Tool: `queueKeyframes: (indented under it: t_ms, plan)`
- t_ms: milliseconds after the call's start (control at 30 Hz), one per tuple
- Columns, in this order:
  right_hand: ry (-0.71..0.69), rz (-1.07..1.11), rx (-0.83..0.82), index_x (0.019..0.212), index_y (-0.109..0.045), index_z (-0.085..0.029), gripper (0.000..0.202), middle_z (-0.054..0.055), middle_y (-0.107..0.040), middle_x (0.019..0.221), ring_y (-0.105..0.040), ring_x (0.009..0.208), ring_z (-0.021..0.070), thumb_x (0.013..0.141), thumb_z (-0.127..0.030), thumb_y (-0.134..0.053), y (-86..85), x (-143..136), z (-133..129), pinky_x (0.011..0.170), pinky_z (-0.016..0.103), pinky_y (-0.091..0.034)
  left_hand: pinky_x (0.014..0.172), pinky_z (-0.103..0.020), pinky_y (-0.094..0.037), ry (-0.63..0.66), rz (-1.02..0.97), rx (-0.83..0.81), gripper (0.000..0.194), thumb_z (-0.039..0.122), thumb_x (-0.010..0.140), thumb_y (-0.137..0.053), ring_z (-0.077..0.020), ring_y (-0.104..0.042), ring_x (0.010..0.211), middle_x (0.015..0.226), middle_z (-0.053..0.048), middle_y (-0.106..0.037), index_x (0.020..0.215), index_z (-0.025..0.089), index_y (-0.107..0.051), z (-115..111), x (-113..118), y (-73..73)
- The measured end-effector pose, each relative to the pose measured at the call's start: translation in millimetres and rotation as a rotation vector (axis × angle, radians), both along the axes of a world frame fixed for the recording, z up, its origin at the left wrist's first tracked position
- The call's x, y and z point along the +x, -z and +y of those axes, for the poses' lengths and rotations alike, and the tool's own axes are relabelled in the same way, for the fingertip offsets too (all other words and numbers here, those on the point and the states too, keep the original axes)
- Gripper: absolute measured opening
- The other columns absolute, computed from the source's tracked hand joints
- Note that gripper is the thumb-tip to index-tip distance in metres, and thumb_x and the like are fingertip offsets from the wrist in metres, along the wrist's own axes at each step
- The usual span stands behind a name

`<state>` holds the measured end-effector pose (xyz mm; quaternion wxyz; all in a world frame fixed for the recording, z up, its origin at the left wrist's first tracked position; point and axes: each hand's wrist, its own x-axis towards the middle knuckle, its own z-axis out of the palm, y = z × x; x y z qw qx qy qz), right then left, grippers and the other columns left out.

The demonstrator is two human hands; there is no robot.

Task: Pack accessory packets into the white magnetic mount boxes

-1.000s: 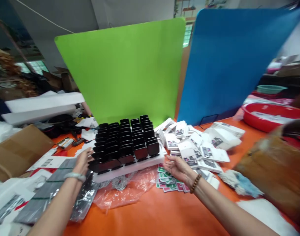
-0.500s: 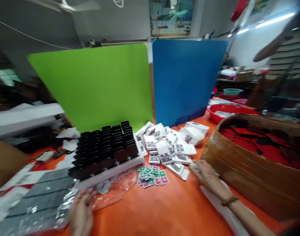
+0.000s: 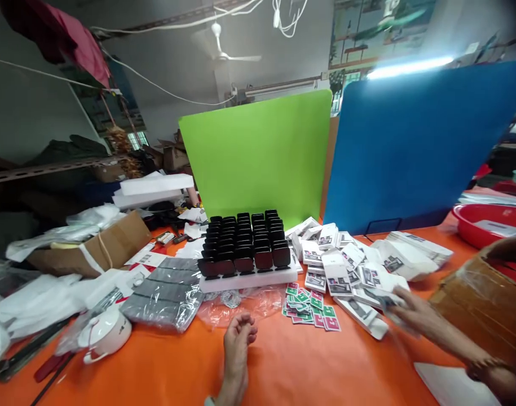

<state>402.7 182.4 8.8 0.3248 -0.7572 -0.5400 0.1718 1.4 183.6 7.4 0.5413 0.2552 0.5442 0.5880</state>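
Observation:
My left hand point(image 3: 237, 345) hovers over the orange table near its front, fingers loosely curled and apart, with nothing in them. My right hand point(image 3: 414, 313) is blurred, closed on a small white printed box point(image 3: 382, 299) at the right side of a heap of similar white boxes point(image 3: 337, 273). In front of the heap lies a loose pile of green and pink printed cards point(image 3: 312, 307). Left of the boxes stands a white foam tray point(image 3: 249, 280) with rows of dark, flat, rounded square pieces point(image 3: 245, 242) upright in it.
Green point(image 3: 261, 158) and blue point(image 3: 410, 146) panels stand behind. A cardboard box point(image 3: 481, 293) and a red basin point(image 3: 490, 223) are at the right. At the left are a bagged grey striped cloth point(image 3: 167, 293), a white cup point(image 3: 107, 332) and a brown carton point(image 3: 109, 242).
The view has swung left, bringing the cup and carton into sight. My right hand has come up against the box heap with a small box in its fingers; my left hand has lifted slightly.

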Motion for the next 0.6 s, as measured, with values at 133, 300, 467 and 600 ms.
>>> queueKeyframes:
  t_ms: [133,300,467,600]
  plan:
    - [-0.263,0.278,0.090,0.095,-0.064,-0.022,0.027,0.001,-0.064,0.070,-0.054,0.059,0.0167,0.072,-0.032,-0.055,-60.4,-73.4,39.6,0.057,0.027,-0.042,0.060,-0.025,-0.046,0.051,-0.048,-0.020,0.024,0.026,0.056,-0.073,-0.0125,-0.059,0.060,0.074,-0.002,-0.066,0.076,0.017,-0.065,-19.2,2.5,3.2]
    - [-0.397,0.017,0.095,0.098,-0.067,-0.020,0.028,0.003,-0.068,0.082,-0.059,0.074,0.0196,0.072,-0.029,-0.064,-90.6,-151.9,107.1,0.069,0.028,-0.042,0.062,-0.024,-0.047,0.064,-0.092,-0.050,0.028,0.028,0.056,-0.075,-0.0122,-0.060,0.061,0.075,-0.002,-0.066,0.080,0.017,-0.065,-42.0,-3.0,9.5]
    - [-0.475,-0.118,0.028,0.074,-0.067,-0.017,0.011,0.008,-0.070,0.082,-0.062,0.085,0.0242,0.064,-0.019,-0.072,-91.0,-184.3,142.7,0.072,0.027,-0.040,0.053,-0.021,-0.042,0.005,-0.119,-0.094,0.036,0.032,0.048,-0.079,-0.0098,-0.057,0.053,0.068,-0.001,-0.064,0.076,0.015,-0.063,-58.7,-9.3,32.4]
    - [-0.494,-0.171,0.020,0.064,-0.062,-0.016,0.008,0.008,-0.067,0.075,-0.061,0.082,0.0228,0.068,-0.018,-0.069,-102.0,-185.1,147.2,0.067,0.026,-0.038,0.050,-0.018,-0.038,-0.023,-0.145,-0.077,0.035,0.030,0.049,-0.080,-0.0074,-0.054,0.049,0.064,0.001,-0.063,0.075,0.015,-0.062,-73.4,-10.7,46.3]
